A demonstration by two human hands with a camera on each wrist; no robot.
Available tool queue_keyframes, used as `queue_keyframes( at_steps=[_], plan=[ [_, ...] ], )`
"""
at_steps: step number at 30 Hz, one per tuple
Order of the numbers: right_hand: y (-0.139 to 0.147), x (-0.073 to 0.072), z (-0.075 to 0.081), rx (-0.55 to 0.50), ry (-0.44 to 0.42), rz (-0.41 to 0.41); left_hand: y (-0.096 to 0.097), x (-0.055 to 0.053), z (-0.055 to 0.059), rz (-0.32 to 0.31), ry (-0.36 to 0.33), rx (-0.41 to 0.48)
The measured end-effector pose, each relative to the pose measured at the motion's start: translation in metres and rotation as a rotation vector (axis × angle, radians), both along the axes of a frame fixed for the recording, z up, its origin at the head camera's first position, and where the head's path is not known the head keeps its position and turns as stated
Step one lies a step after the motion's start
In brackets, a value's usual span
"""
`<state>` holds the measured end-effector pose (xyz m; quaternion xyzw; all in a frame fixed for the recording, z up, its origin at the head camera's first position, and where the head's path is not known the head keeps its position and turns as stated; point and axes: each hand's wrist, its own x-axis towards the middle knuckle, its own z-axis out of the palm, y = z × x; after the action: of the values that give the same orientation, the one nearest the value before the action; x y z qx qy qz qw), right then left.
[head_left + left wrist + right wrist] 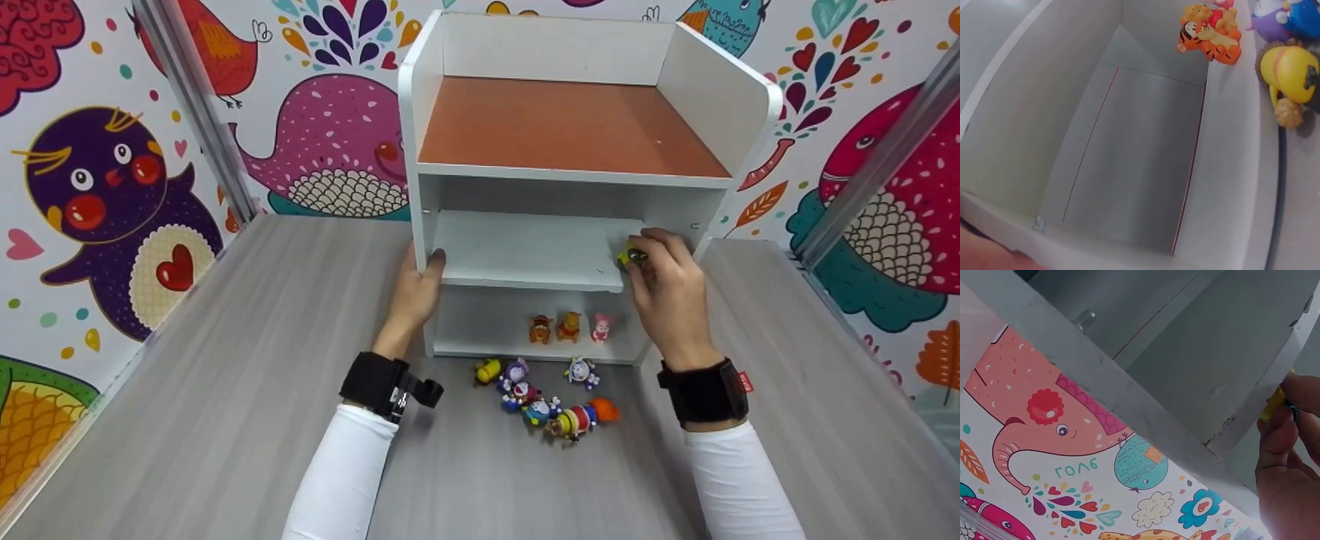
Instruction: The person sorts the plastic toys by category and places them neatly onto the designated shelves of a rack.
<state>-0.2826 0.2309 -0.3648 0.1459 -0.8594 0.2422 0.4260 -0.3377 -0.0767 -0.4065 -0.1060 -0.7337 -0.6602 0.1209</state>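
Observation:
My left hand (417,294) grips the left side panel of a white shelf unit (525,176), thumb at its front edge. My right hand (673,304) pinches a small yellow-green toy figure (630,255) at the right end of the middle shelf (525,247). Fingers cover most of that figure; a bit of yellow (1275,403) shows in the right wrist view. On the bottom shelf stand a Tigger figure (540,329), a Winnie the Pooh figure (568,327) and a Piglet figure (601,328) in a row.
Several colourful toy figures lie on the grey wood-grain table before the unit, among them a yellow one (488,370), a purple-and-white one (581,372) and an orange-ended one (602,409). An orange-brown top shelf (562,124) sits above. Cartoon-printed walls (330,142) stand behind and beside.

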Motion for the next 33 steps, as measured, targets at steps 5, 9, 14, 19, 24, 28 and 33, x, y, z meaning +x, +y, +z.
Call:
queue_keyframes(
  at_steps=[5,9,14,19,24,28,33],
  plan=[
    [-0.001,0.001,0.001,0.004,-0.012,-0.009,-0.001,0.001,0.000,0.002,-0.001,-0.004],
    [-0.001,0.002,0.002,0.000,-0.022,-0.007,-0.001,0.001,0.000,0.001,-0.004,-0.005],
    [0.000,0.005,0.006,-0.010,-0.024,0.001,-0.001,0.000,-0.001,-0.002,0.005,-0.008],
    [0.000,0.013,0.013,-0.019,-0.027,0.001,0.000,-0.001,-0.001,-0.005,0.026,-0.004],
    [0.000,0.024,0.023,-0.014,-0.023,0.004,0.000,-0.001,-0.002,-0.002,0.024,0.003],
    [-0.001,0.034,0.029,0.004,-0.017,-0.004,0.000,-0.001,-0.002,0.004,0.018,0.002],
    [-0.007,0.040,0.029,0.030,0.007,0.031,-0.001,0.000,-0.001,0.004,0.009,-0.011]
  ],
)
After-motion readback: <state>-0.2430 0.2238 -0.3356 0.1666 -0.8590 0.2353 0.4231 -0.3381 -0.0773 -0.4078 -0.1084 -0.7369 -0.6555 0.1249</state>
